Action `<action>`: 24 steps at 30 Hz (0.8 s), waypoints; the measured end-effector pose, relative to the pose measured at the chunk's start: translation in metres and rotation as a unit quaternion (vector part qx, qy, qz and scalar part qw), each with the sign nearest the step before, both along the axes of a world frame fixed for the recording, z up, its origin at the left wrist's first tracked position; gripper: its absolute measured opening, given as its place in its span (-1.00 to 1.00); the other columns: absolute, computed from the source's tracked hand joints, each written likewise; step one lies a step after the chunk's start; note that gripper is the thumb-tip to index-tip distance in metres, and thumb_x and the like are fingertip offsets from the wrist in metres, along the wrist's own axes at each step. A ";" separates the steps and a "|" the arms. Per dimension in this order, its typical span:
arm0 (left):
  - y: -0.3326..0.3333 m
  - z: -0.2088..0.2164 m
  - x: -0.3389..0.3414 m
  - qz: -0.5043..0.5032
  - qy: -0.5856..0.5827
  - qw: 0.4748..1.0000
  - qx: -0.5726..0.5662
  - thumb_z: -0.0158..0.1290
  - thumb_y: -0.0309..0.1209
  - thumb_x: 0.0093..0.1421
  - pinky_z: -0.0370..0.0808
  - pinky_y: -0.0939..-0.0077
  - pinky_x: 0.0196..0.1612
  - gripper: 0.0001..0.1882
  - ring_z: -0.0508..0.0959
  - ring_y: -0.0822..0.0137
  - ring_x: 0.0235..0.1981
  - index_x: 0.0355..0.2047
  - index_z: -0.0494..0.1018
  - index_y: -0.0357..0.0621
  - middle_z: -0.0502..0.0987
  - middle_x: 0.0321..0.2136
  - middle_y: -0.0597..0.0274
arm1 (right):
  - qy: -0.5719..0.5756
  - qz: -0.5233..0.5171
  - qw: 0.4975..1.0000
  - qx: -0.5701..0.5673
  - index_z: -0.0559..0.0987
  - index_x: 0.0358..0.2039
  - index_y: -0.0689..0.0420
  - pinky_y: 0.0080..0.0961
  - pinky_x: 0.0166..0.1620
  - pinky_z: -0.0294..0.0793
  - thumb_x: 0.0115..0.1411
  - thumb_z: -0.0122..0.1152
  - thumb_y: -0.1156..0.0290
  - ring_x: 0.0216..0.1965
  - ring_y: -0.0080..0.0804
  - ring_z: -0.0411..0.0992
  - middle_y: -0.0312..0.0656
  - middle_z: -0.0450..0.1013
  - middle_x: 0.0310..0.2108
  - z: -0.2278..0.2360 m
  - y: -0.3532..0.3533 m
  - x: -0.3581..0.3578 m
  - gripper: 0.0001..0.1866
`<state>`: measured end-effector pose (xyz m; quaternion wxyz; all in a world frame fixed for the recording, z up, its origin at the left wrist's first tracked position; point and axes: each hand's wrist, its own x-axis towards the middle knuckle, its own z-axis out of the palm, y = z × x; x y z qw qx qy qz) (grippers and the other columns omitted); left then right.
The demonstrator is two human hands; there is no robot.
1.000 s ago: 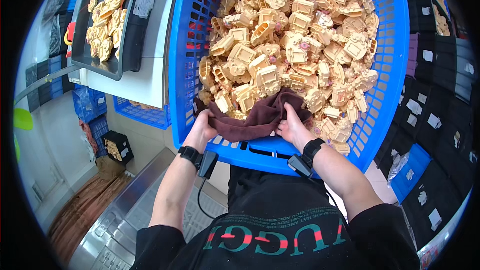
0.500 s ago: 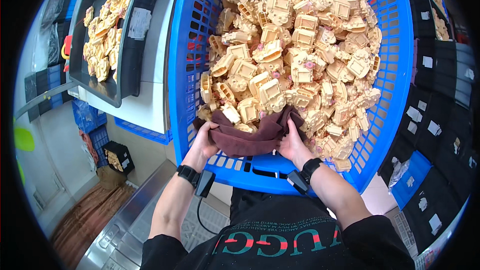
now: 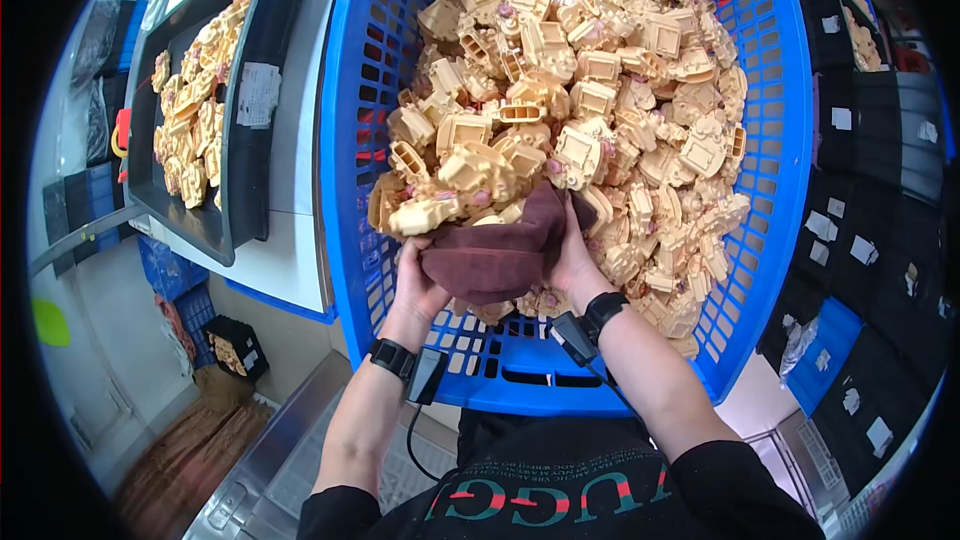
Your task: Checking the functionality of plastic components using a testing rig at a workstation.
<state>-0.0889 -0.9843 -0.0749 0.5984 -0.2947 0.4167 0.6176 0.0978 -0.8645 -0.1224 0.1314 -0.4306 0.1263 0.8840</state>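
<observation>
A dark maroon cloth is bunched into a sling between my two hands, at the near end of a big blue basket. Several beige moulded plastic parts lie against and over the cloth's far side. My left hand grips the cloth's left end, its fingers partly hidden behind the fabric. On the other side, my right hand is closed on a raised fold, thumb up along it. The heap of the same beige parts, some with small pink spots, fills the basket beyond.
To the left, a black tray holding more beige parts sits on a white table. Black crates with paper labels are stacked at the right. A small black bin stands low at the left. Both wrists carry black strapped devices with cables.
The cloth has been drawn up and its ends brought closer together. More parts now pile against its far side at the left. The basket and tray sit slightly differently as the view shifts.
</observation>
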 end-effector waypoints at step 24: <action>0.195 0.017 -0.086 -0.057 0.088 0.987 0.121 -0.04 -0.16 0.13 0.44 0.19 0.05 -0.57 0.52 0.12 -0.10 -0.09 0.42 -0.18 0.53 -0.13 0.08 | -0.081 -0.117 0.958 0.248 0.35 0.15 -0.07 -0.28 0.16 0.34 0.10 -0.11 -0.41 0.13 -0.28 0.31 -0.20 0.33 0.12 0.037 0.177 -0.116 -0.20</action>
